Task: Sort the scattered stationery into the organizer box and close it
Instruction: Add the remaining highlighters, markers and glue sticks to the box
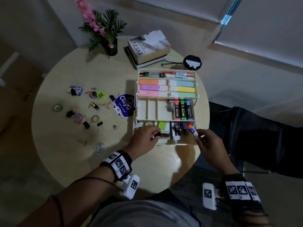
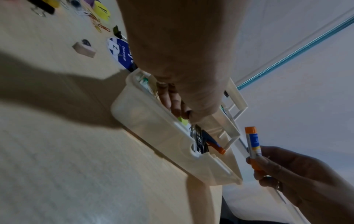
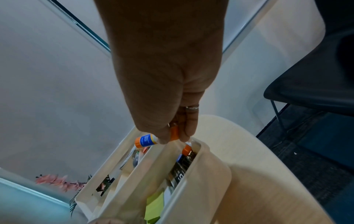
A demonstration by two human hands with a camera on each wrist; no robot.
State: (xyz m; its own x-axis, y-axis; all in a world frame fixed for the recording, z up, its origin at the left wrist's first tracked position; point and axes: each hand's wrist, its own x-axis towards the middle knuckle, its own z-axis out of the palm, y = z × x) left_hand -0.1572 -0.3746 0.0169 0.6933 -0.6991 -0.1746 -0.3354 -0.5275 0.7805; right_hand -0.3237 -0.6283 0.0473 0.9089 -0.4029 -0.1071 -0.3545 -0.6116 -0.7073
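We find the organizer box (image 1: 167, 105) standing open on the right half of the round table (image 1: 68, 145), its tiers stepped back and already well stocked: pens in the far tray, pastel highlighters (image 1: 167, 88) in the next, three dark highlighters (image 1: 182, 109) in the divided tray, and sticky notes (image 1: 163, 126), a black-labelled tube and another orange-capped stick in the bottom compartment nearest us. Our right hand (image 1: 208, 143) pinches a glue stick (image 1: 191, 129) by its lower end, tilted over the right corner of that bottom compartment and not yet laid in; we judge it is on its way in. Our left hand (image 1: 144, 136) reaches into the left part of the same compartment, its fingers curled on a small dark thing at the rim, though we cannot tell what it is. So the long items look largely sorted, by our reckoning. What remains lies well apart to the left of the box: binder clips (image 1: 86, 124), coloured paper clips (image 1: 78, 118), small tape rolls (image 1: 57, 108), a clear clip near the table's near edge and other small pieces. Several narrow slots of the divided tray stand bare, probably meant for these. The box is not yet closed. Beyond it sit stacked books (image 1: 147, 48), glasses and a potted plant (image 1: 105, 33).
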